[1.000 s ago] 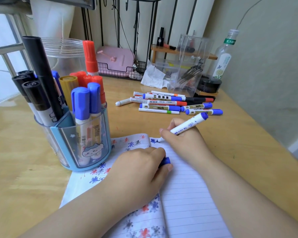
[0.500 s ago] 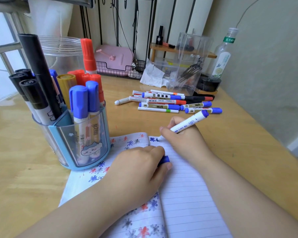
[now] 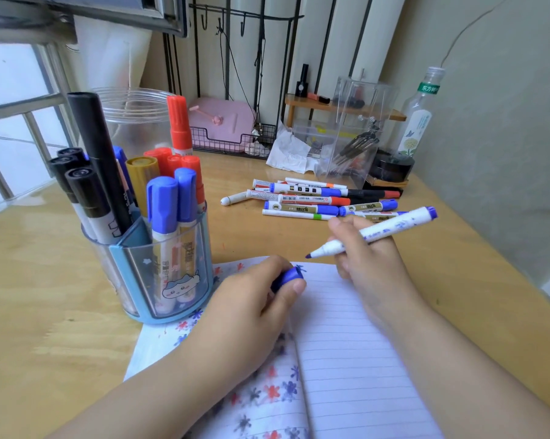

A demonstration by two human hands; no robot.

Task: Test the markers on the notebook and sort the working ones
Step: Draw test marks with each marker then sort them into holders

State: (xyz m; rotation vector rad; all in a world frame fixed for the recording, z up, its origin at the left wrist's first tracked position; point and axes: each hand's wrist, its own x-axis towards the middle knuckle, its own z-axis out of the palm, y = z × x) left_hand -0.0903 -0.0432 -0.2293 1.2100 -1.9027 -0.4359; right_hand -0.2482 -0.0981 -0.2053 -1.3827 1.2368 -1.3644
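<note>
An open lined notebook (image 3: 346, 350) lies on the wooden desk in front of me, its left page dotted with red and blue marker scribbles. My right hand (image 3: 367, 261) holds an uncapped white marker with a blue tip (image 3: 381, 232), the tip lifted just above the page's top edge. My left hand (image 3: 245, 305) rests on the notebook and pinches the marker's blue cap (image 3: 287, 275). A round blue pen holder (image 3: 159, 267) at the left stands full of black, blue, red and yellow markers. Several loose markers (image 3: 314, 201) lie in a pile beyond the notebook.
A clear plastic jar (image 3: 134, 118) stands behind the holder. At the back are a wire basket with a pink box (image 3: 223, 128), crumpled tissue (image 3: 286, 150), a clear acrylic organiser (image 3: 352, 131), a glass bottle (image 3: 419, 115) and a black round tin (image 3: 392, 167). A wall runs along the right.
My right hand has lifted the marker's tip off the page and swung it up and to the right. My left hand has stayed on the notebook with the cap.
</note>
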